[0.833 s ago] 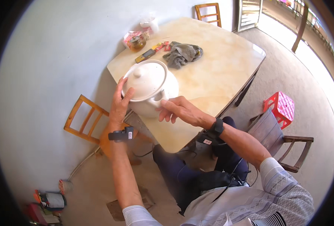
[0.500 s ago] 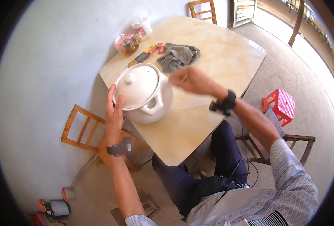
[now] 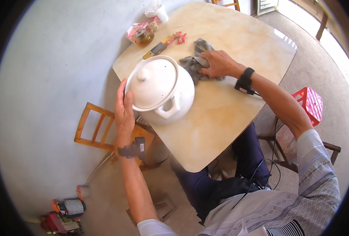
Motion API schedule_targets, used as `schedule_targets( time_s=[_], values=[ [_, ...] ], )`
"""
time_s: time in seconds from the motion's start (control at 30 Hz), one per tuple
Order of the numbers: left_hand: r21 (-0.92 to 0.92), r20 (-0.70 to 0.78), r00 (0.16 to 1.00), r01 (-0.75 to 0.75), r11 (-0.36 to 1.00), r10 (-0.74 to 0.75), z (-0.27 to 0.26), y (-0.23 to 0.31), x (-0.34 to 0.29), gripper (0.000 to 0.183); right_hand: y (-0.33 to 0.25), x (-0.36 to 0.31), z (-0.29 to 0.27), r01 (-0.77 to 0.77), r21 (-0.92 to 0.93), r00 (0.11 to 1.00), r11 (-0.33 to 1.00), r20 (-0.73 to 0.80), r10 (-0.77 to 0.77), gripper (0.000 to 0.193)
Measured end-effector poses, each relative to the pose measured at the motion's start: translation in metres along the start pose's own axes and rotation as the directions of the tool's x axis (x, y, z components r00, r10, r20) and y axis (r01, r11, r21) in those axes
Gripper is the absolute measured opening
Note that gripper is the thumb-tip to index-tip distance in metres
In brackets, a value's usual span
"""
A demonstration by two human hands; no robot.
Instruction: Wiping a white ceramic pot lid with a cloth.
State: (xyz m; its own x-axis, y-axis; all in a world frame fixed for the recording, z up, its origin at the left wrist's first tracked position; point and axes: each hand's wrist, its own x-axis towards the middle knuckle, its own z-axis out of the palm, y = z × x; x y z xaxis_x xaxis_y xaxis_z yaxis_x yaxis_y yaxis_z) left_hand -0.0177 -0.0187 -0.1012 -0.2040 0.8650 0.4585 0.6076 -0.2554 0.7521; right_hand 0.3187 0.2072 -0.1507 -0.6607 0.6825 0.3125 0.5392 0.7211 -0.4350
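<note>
A large white lidded pot (image 3: 185, 96) stands near the table's left edge, its lid (image 3: 153, 86) on top and one loop handle toward me. My left hand (image 3: 125, 106) lies against the pot's left side, fingers and thumb along its rim; nothing is wrapped in the fingers. Right of the pot, my right hand (image 3: 218, 63) grips a grey cloth (image 3: 192, 66), which is bunched under the fingers on the tabletop. Both wrists wear black bands.
The pale marbled table (image 3: 245, 43) also bears a glass jar (image 3: 143, 37), a yellow-and-black device (image 3: 158, 48), red packets (image 3: 181, 38) and a white tub (image 3: 156, 15). A wooden chair (image 3: 92, 128) stands left, a red plastic stool (image 3: 312, 105) right.
My right hand has moved from beside the pot onto the cloth and taken hold of it. The cloth is bunched differently and drawn nearer. My left hand stays on the pot.
</note>
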Motion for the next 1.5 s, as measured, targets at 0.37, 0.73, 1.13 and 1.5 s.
schedule_targets(
  time_s=[0.37,0.73,1.13,1.5],
  values=[
    [0.486,0.297,0.912,-0.401,0.777,0.284,0.006,0.077,0.055,0.045,-0.037,-0.138,-0.036,-0.124,0.024,0.992,0.992,-0.018,0.125,0.062],
    [0.54,0.123,0.961,-0.276,0.795,0.249,-0.003,0.103,0.064,0.031,-0.037,-0.146,-0.027,-0.17,0.098,0.977,0.98,-0.11,0.181,0.067],
    [0.444,0.085,0.975,-0.223,0.868,0.207,0.041,0.227,-0.108,0.031,-0.024,-0.153,-0.019,-0.096,0.072,0.966,0.993,-0.236,0.111,0.062],
    [0.247,0.149,0.956,-0.283,0.927,0.252,0.14,0.147,-0.133,0.03,-0.017,-0.151,-0.023,-0.082,0.119,0.945,0.99,-0.306,0.115,0.049]
  ],
)
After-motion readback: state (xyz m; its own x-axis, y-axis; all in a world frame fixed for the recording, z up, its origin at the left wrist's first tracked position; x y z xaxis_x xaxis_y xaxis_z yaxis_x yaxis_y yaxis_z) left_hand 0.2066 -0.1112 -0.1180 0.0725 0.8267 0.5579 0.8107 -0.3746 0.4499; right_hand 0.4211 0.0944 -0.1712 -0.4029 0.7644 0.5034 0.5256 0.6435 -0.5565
